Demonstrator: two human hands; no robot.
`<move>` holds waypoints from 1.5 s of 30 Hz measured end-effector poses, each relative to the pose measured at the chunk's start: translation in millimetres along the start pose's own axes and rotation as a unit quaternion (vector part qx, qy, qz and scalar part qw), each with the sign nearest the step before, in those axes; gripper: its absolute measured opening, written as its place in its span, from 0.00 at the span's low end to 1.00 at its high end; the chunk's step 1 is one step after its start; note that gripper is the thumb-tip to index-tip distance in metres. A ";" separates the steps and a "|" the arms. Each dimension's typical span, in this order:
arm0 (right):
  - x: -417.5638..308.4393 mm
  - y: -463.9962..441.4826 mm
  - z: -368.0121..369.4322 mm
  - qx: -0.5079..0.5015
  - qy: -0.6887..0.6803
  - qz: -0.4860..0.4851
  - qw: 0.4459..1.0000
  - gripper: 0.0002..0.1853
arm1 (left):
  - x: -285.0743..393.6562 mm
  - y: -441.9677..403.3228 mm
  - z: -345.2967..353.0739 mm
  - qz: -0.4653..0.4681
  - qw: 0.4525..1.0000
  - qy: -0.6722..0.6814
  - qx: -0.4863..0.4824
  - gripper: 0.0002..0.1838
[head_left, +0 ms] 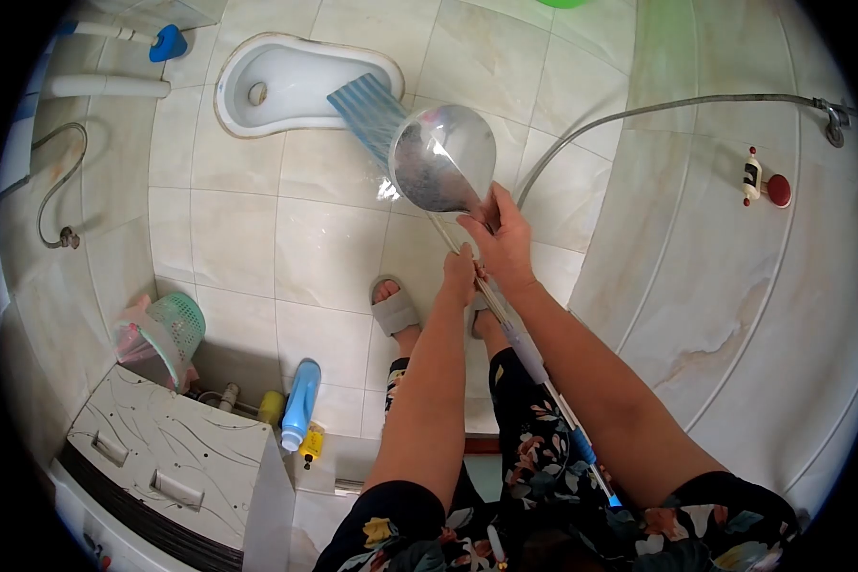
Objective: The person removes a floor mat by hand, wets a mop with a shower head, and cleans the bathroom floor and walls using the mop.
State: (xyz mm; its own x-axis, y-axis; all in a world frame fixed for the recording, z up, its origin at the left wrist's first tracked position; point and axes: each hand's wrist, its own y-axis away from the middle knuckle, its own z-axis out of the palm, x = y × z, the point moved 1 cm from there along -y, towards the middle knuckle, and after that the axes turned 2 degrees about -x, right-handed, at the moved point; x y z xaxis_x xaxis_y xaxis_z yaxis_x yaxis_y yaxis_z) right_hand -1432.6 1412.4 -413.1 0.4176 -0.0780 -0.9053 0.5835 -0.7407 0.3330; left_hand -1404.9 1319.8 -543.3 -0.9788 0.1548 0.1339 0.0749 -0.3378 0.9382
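Note:
My right hand (505, 240) is wrapped round the handle of a large round silver shower head (440, 157) in front of me. Close below it, my left hand (459, 274) grips the pole of a mop (526, 353). That pole slants down past my forearms to a blue end against my body. Beyond the shower head lies the blue striped flat mop head (364, 112), reaching over the rim of a white squat toilet (307, 59). A bright splash of water shows beside the shower head. Part of the mop head and pole is hidden behind the shower head.
A grey shower hose (639, 111) runs from the right wall. At lower left are a green basket (176, 329), a white cabinet (167, 458), a blue bottle (301, 405) and a small yellow bottle (312, 446). Wet light tiles (324, 243) cover the floor.

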 end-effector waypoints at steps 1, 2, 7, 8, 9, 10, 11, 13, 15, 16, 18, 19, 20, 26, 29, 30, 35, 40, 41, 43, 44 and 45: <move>0.9 -1.3 2.4 -0.006 0.009 -0.006 1.000 0.18 | 2.5 3.4 1.1 -0.005 1.000 -0.007 0.001 0.15; 1.8 -2.9 4.8 -0.007 0.008 -0.005 1.000 0.18 | 2.6 3.2 0.1 -0.005 1.000 -0.007 0.002 0.15; 2.4 -16.5 12.3 -0.019 0.012 -0.032 0.999 0.19 | -2.0 -1.9 -2.9 0.009 1.000 -0.008 -0.022 0.14; 2.4 -18.8 12.1 -0.019 0.013 -0.033 0.999 0.19 | -0.6 -0.7 -2.2 0.009 1.000 -0.007 -0.023 0.14; 0.2 -21.0 11.2 -0.008 0.029 -0.035 0.999 0.19 | -1.9 -2.3 -3.3 0.003 1.000 0.004 -0.019 0.13; -2.2 -22.5 10.5 0.003 0.045 -0.037 0.998 0.19 | -3.1 -3.8 -4.4 -0.003 1.000 0.015 -0.016 0.13; -4.5 -23.3 9.7 0.003 0.047 -0.038 0.998 0.19 | -4.1 -5.0 -6.0 -0.003 1.000 0.016 -0.017 0.13; -6.5 -25.8 4.9 0.011 -0.010 -0.022 1.000 0.20 | -5.1 -7.1 -8.2 -0.015 0.999 0.016 -0.031 0.14; -4.5 -25.9 -5.8 -0.002 0.020 -0.014 1.000 0.21 | -5.6 -8.2 -8.8 -0.031 0.999 0.016 -0.023 0.13; -1.5 -24.7 -11.3 -0.015 0.047 -0.003 0.999 0.21 | -5.7 -8.1 -8.9 -0.049 0.999 0.015 -0.013 0.12; 6.3 -18.3 -14.4 0.010 0.040 -0.022 0.999 0.19 | -5.3 -7.5 -7.9 -0.052 0.998 0.020 0.000 0.12; 12.7 -16.0 -17.0 0.032 0.030 -0.041 0.998 0.18 | -6.1 -9.4 -7.6 -0.055 0.998 0.025 0.017 0.12; 27.1 -14.7 -21.0 0.026 0.031 -0.017 0.999 0.15 | -31.7 -43.5 -32.6 0.041 0.996 -0.045 -0.059 0.11; -28.9 -20.1 -79.9 -0.038 0.106 -0.040 0.993 0.17 | -2.5 -12.8 -14.7 -0.058 0.996 -0.052 -0.043 0.13; -61.0 -32.0 -129.6 -0.060 0.074 -0.046 0.994 0.22 | -7.7 -19.5 -9.5 -0.049 0.998 0.034 -0.034 0.13; -70.8 -34.8 -144.1 -0.073 0.086 -0.048 0.992 0.24 | -7.0 -18.1 -12.0 -0.053 0.997 0.042 -0.044 0.13; -121.2 -57.7 -219.9 -0.078 0.159 -0.113 0.978 0.30 | 0.5 -16.3 -11.6 -0.044 0.998 0.028 -0.043 0.13; -195.3 -87.7 -303.7 -0.129 0.318 -0.153 0.927 0.32 | -4.2 -25.0 -17.5 -0.041 0.998 0.020 -0.044 0.13; -208.3 -96.8 -319.6 -0.129 0.319 -0.154 0.926 0.32 | -4.8 -25.6 -17.8 -0.040 0.998 0.021 -0.042 0.13; -227.0 -106.6 -340.7 -0.164 0.318 -0.144 0.923 0.30 | -7.3 -24.9 -16.4 -0.042 0.998 0.020 -0.039 0.14; -229.6 -104.6 -344.5 -0.164 0.317 -0.141 0.924 0.30 | -6.7 -23.3 -14.6 -0.032 0.998 0.015 -0.043 0.13; -236.6 -101.7 -343.6 -0.163 0.317 -0.141 0.924 0.30 | -6.3 -22.0 -13.5 -0.021 0.999 0.010 -0.047 0.13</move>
State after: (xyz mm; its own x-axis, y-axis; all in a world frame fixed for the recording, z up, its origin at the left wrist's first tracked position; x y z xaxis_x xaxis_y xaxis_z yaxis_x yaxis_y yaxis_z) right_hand -1351.4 1735.4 -142.1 0.4812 0.5701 -0.6660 0.8665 -0.4243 0.2628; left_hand -1402.9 1313.7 -569.1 -0.9845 0.1515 0.0878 0.0168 -0.4172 0.9087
